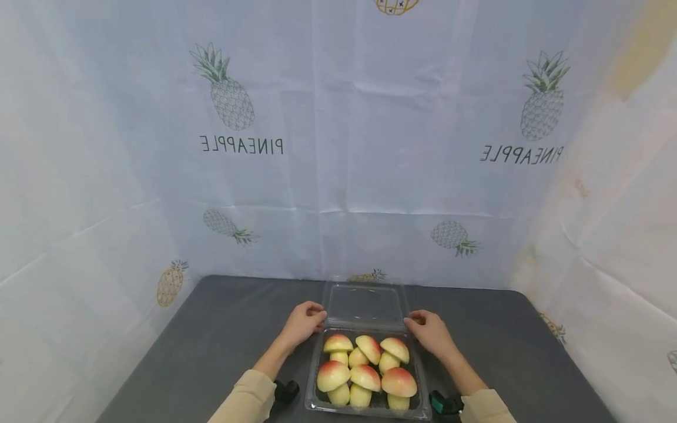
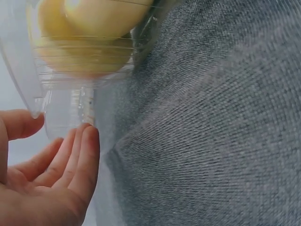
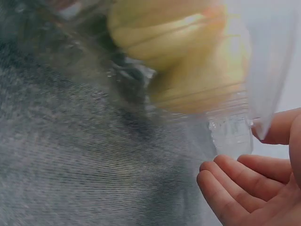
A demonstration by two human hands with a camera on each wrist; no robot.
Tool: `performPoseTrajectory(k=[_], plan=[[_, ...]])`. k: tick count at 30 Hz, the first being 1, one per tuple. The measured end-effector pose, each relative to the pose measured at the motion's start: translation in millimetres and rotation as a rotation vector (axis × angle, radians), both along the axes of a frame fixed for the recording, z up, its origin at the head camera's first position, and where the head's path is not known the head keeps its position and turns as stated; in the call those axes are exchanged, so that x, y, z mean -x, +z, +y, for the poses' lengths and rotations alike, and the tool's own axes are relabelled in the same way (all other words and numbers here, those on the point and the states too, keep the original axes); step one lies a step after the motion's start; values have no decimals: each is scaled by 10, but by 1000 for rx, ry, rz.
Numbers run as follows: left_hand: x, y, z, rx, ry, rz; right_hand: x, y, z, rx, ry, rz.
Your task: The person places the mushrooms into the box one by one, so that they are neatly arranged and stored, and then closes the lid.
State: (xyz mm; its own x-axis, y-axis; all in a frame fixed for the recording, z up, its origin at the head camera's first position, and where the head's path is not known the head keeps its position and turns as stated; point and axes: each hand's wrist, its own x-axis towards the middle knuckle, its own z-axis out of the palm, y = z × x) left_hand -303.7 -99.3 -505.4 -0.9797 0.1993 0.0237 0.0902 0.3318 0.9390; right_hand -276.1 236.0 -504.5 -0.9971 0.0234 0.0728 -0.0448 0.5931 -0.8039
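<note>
A clear plastic clamshell box stands on the table, its transparent lid open at the far side. Inside sit several mushroom-shaped pieces with yellow stems and red-tinted caps, arranged in two rows. My left hand is at the left end of the hinge; in the left wrist view its thumb touches the lid's corner, the other fingers extended apart from the thumb. At the right end is my right hand, its thumb likewise against the lid corner, fingers loosely extended below.
A dark grey cloth covers the table. White curtains printed with pineapples close off the back and both sides. Black straps with small devices are on both wrists, near the box's sides.
</note>
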Motion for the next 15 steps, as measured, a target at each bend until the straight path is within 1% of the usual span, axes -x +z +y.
performPoseTrajectory(k=[2,4,9,11,15], plan=[[-11,-2,12,-1,2,10,-12,22,18,-5,4,-1],[-17,18,21,-7,11,30,-9,60,31,-10,8,6],[-5,125,37,-26,47,51,15,175,47,-5,14,16],[5,162,39,-33,60,47,13,214,58,9,21,10],[13,246,58,-41,77,63,-5,295,70,34,23,8]])
